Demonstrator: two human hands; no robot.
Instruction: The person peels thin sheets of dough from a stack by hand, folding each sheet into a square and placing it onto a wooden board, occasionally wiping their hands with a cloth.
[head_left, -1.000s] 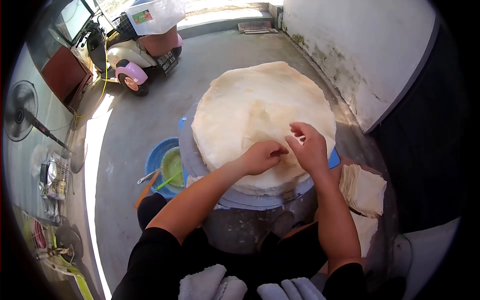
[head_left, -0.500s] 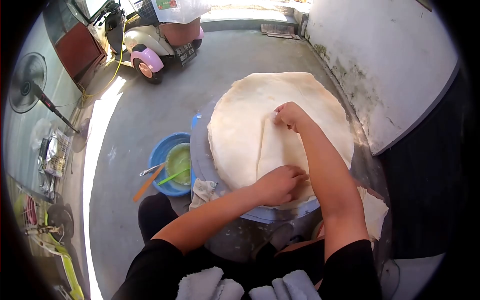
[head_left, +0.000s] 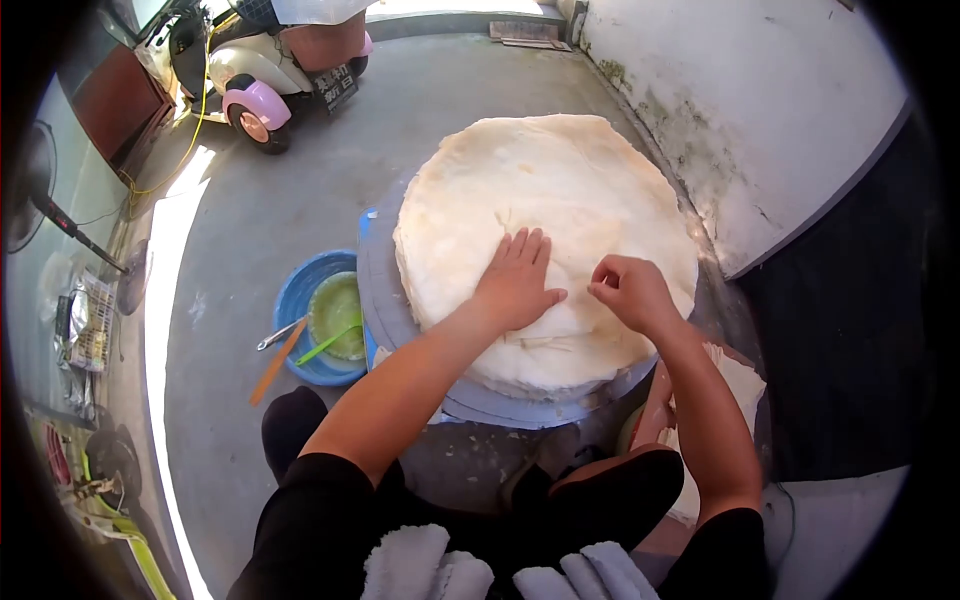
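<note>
A wide stack of pale, thin round sheets [head_left: 600, 180] rests on a grey round board [head_left: 385, 290]. My left hand [head_left: 517, 282] lies flat on the top sheet near its middle, fingers spread and nothing held. Just to the right, my right hand [head_left: 632, 292] is over the same sheet with its thumb and fingertips pressed together. Whatever may be between those fingertips is too small to make out. Small wrinkles show in the sheet around my left hand and nearer to me.
Left of the board is a blue basin [head_left: 290, 305] with a greenish bowl [head_left: 338, 310], a green utensil and a wooden stick. A scooter [head_left: 262, 70] stands at the back left, a fan at far left. Pale sheets [head_left: 735, 385] lie at lower right beside the white wall [head_left: 740, 120].
My left hand has moved up onto the sheet and opened flat. My right hand has come down and right. The raised fold in the top sheet now lies flat. The view has shifted slightly.
</note>
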